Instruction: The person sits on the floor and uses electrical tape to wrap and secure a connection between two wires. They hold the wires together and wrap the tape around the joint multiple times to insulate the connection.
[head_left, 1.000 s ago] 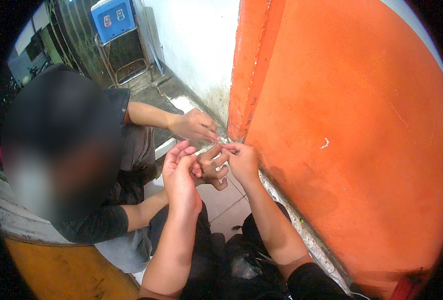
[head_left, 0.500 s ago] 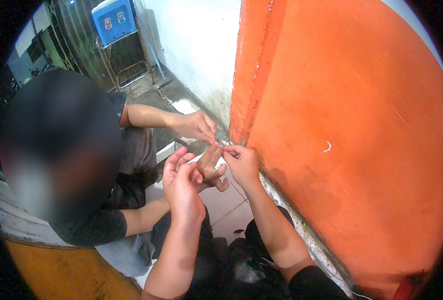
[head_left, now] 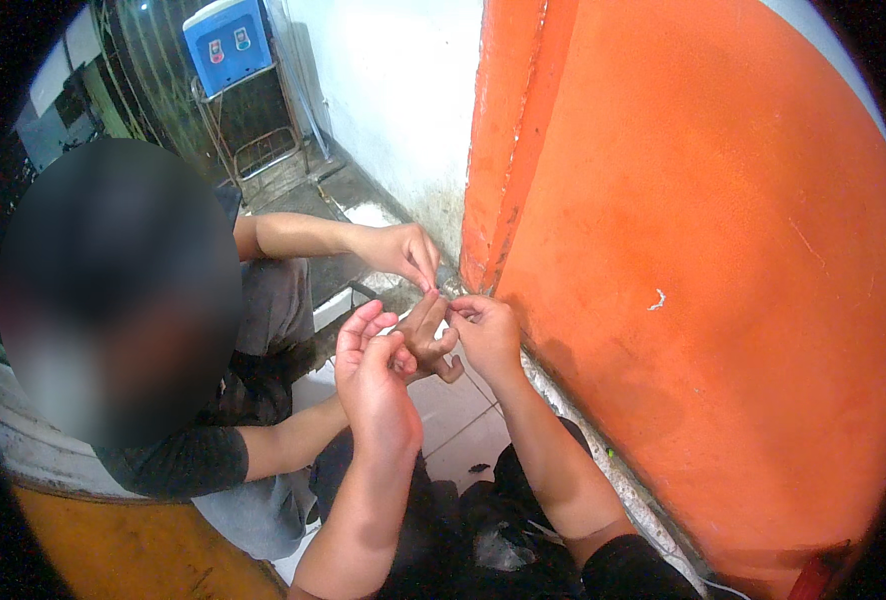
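My right hand point(head_left: 490, 338) is closed in a pinch, thumb against forefinger, right at the fingertips of another person's outstretched hand point(head_left: 429, 338). Whatever lies in that pinch is too small to make out. To the left, my left hand point(head_left: 375, 385) is held up palm inward, its fingers loosely bent and apart, with nothing seen in it. It partly covers the wrist of the person's outstretched hand. From the far side, the person's other hand point(head_left: 403, 253) pinches downward at the same fingertips; something tiny and dark shows there, its kind unclear.
The other person point(head_left: 118, 300) sits close on my left, in dark sleeves. An orange wall point(head_left: 703, 250) rises along my right. At the back, a blue water dispenser point(head_left: 230, 45) stands on a metal stand point(head_left: 263, 150) by a white wall point(head_left: 393, 100). Pale floor tiles point(head_left: 468, 440) lie below.
My left hand has shifted slightly to the right and down. My right hand keeps its pinch, a touch lower. The other person's hands stay together at the same spot.
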The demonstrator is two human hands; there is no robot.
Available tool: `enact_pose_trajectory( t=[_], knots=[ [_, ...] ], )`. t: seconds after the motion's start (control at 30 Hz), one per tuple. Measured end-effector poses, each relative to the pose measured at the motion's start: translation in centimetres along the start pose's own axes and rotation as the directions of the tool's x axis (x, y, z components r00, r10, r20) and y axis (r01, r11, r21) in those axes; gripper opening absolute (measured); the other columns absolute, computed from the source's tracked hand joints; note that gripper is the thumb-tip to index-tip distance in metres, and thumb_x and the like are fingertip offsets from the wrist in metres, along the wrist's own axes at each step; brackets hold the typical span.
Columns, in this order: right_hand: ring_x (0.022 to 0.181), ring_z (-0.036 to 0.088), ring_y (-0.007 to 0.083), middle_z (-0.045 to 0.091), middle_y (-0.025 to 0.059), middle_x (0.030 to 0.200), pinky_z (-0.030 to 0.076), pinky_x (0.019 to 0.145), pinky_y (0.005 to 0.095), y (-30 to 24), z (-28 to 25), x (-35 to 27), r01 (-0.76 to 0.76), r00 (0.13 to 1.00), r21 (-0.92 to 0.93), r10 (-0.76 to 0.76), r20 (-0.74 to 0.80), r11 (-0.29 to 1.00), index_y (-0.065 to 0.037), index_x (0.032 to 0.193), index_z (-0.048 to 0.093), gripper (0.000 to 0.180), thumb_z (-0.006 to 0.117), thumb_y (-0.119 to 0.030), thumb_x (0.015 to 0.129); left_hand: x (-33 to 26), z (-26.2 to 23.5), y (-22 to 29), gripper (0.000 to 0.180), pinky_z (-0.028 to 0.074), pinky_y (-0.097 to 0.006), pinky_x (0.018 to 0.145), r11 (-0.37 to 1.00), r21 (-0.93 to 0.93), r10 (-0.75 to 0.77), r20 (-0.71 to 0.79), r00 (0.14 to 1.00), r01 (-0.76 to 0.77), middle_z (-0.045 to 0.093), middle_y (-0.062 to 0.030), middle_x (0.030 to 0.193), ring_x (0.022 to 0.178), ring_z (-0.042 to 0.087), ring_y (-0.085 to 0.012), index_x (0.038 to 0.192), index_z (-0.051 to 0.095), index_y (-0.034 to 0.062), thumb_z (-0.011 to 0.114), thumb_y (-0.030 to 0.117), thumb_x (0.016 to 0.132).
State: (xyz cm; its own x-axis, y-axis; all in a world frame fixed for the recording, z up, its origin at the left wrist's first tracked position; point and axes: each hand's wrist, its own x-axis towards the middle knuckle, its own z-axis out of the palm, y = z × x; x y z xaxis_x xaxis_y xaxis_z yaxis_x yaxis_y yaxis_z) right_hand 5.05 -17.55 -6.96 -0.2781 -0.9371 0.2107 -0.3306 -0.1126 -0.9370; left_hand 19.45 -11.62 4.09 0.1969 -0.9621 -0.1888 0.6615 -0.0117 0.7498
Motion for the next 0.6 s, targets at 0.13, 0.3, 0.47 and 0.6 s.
enact_pose_trajectory(
  t=[0.13, 0.3, 0.47, 0.6],
  knots=[
    [0.071, 0.065, 0.0126, 0.072, 0.0088, 0.08, 0.051, 0.063, 0.0276, -0.3, 0.1, -0.1, -0.009, 1.0, 0.005, 0.009, 0.006, 1.0, 0.004, 0.096, 0.073, 0.017, 0.072, -0.008, 0.084, -0.1, 0.0, 0.0, 0.04, 0.043, -0.023, 0.059, 1.0, -0.015, -0.008, 0.035, 0.999, 0.008, 0.056, -0.0074, 0.109, 0.068, 0.05, -0.0082, 0.127, 0.048, 0.0021, 0.053, -0.005, 0.088],
    [0.072, 0.066, 0.0138, 0.073, 0.0099, 0.083, 0.052, 0.065, 0.0282, -1.0, -0.1, -0.4, -0.008, 1.0, -0.007, 0.008, 0.022, 1.0, 0.003, 0.097, 0.074, 0.017, 0.071, -0.004, 0.083, -0.6, 0.5, 0.4, 0.039, 0.042, -0.023, 0.061, 1.0, -0.022, 0.011, 0.034, 0.999, -0.01, 0.056, -0.0061, 0.109, 0.07, 0.049, -0.0078, 0.126, 0.049, 0.0022, 0.053, -0.005, 0.088],
    [0.077, 0.069, 0.0155, 0.074, 0.0108, 0.083, 0.054, 0.069, 0.0296, 0.3, 0.5, -0.4, -0.055, 0.998, 0.013, 0.055, 0.018, 0.998, 0.002, 0.096, 0.075, 0.017, 0.07, -0.005, 0.081, -0.6, 0.1, -0.3, 0.039, 0.042, -0.023, 0.063, 0.999, -0.008, 0.04, 0.028, 0.999, -0.04, 0.056, -0.0058, 0.109, 0.072, 0.049, -0.0077, 0.127, 0.05, 0.0018, 0.053, -0.004, 0.088],
    [0.079, 0.07, 0.0177, 0.074, 0.0134, 0.086, 0.055, 0.07, 0.0327, 1.9, 0.4, -0.9, 0.041, 0.991, 0.037, -0.045, 0.128, 0.998, 0.002, 0.097, 0.075, 0.022, 0.071, -0.007, 0.077, -0.3, -1.2, -1.0, 0.043, 0.045, -0.022, 0.066, 0.986, 0.073, 0.139, 0.11, 0.984, -0.147, 0.057, -0.0059, 0.108, 0.078, 0.052, -0.0074, 0.13, 0.049, 0.0004, 0.056, 0.001, 0.087]
  ],
)
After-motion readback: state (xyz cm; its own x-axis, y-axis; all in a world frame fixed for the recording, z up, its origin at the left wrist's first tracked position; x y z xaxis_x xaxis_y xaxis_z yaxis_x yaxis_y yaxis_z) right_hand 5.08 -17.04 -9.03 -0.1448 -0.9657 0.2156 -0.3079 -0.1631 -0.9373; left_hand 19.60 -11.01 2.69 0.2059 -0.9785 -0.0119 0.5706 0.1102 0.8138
